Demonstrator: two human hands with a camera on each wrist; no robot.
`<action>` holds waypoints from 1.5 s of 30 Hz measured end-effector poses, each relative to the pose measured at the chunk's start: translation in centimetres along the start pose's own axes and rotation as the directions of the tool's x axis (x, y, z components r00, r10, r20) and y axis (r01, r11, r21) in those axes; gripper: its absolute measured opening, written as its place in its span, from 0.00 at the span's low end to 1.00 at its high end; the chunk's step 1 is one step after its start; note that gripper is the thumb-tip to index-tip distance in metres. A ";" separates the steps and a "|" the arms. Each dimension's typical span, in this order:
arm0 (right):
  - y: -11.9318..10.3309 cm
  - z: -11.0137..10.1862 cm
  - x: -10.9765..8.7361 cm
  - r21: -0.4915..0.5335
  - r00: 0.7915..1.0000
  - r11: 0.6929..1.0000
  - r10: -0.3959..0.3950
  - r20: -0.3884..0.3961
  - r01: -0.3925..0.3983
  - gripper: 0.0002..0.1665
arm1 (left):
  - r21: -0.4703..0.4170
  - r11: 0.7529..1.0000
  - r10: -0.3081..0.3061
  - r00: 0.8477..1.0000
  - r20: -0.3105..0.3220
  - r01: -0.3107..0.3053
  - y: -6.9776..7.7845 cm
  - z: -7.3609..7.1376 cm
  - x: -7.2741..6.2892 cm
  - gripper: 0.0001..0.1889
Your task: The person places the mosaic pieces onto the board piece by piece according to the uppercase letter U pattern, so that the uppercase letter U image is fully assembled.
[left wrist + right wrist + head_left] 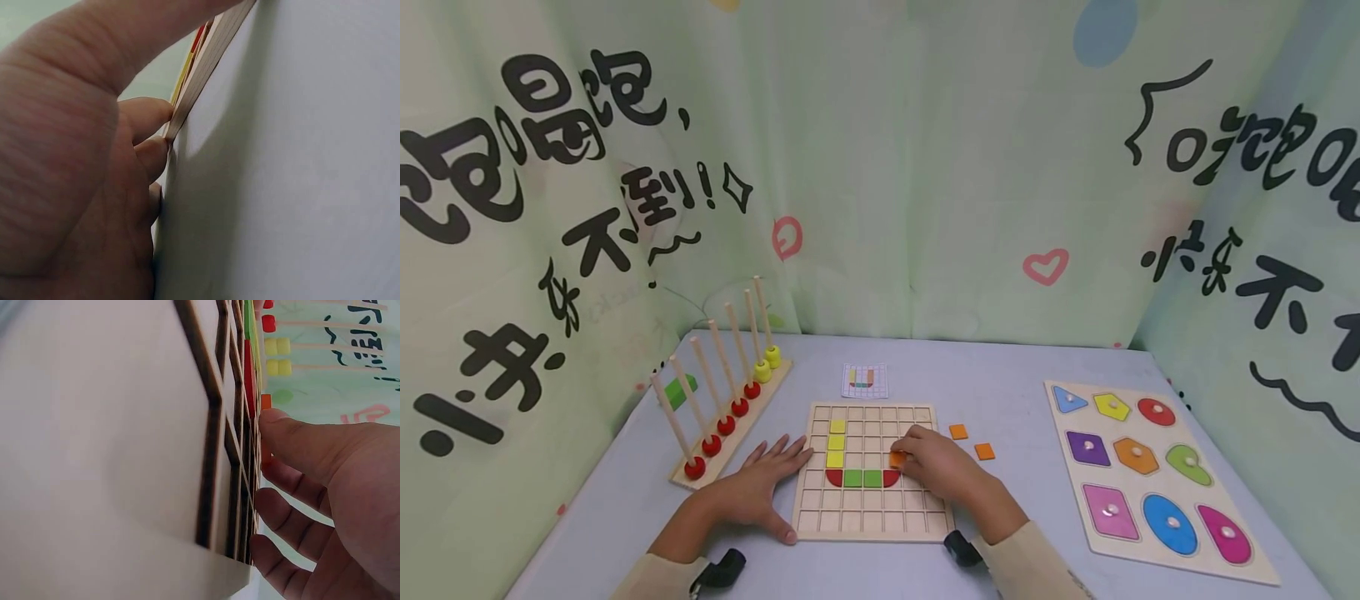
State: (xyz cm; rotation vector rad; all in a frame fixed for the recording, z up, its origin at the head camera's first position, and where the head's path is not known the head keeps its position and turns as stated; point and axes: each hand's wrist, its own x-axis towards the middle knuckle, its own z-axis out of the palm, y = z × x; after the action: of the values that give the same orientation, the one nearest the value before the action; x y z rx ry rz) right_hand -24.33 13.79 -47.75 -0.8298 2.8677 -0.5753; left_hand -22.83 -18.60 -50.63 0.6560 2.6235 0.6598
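Note:
A wooden grid board (pixel 868 521) lies on the table with yellow squares (pixel 835 459) in a column, green squares (pixel 862 478) in a row below, and red rounded corner tiles (pixel 834 477) at the row's ends. My right hand (pixel 942 463) pinches an orange square tile (pixel 897 459) just above the right red corner; the right wrist view shows the tile (pixel 266 401) between thumb and fingers. With fingers spread, my left hand (pixel 752 486) rests at the board's left edge, its thumb near the lower corner. Two loose orange tiles (pixel 984 451) lie right of the board.
Behind the board lies a small pattern card (pixel 865 381). At the left stands a wooden peg rack (pixel 730 429) with red and yellow beads, a green piece (pixel 678 391) behind it. A shape puzzle board (pixel 1150 475) with knobbed pieces lies at the right. Printed curtains surround the table.

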 end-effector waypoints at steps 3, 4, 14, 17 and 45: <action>0.0 0.1 0.1 -0.005 1.000 1.000 -0.003 0.003 0.003 0.16 | -0.001 1.000 0.000 1.000 0.000 0.000 0.1 0.0 0.0 0.64; 0.0 0.1 0.1 -0.004 1.000 1.000 -0.002 0.004 0.002 0.16 | -0.002 1.000 -0.001 1.000 0.000 0.001 0.2 0.0 0.0 0.64; -0.3 0.2 0.4 -0.019 1.000 1.000 0.000 0.009 0.000 0.16 | 0.016 1.000 -0.004 1.000 -0.011 0.004 0.1 0.1 0.0 0.65; -0.4 0.4 0.5 -0.042 1.000 0.999 -0.012 0.003 0.012 0.16 | 0.014 1.000 -0.007 1.000 -0.011 0.007 0.1 0.1 0.0 0.65; -0.6 0.9 0.6 -0.044 1.000 0.999 -0.008 -0.021 0.007 0.17 | 0.004 1.000 0.027 1.000 -0.009 -0.027 0.6 -0.4 -0.6 0.64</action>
State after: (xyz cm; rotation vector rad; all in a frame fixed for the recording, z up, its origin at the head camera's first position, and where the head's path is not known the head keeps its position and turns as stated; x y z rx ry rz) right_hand -24.34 12.70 -48.29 -0.8459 2.9074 -0.5274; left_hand -22.33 -18.57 -49.93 0.6927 2.6295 0.6677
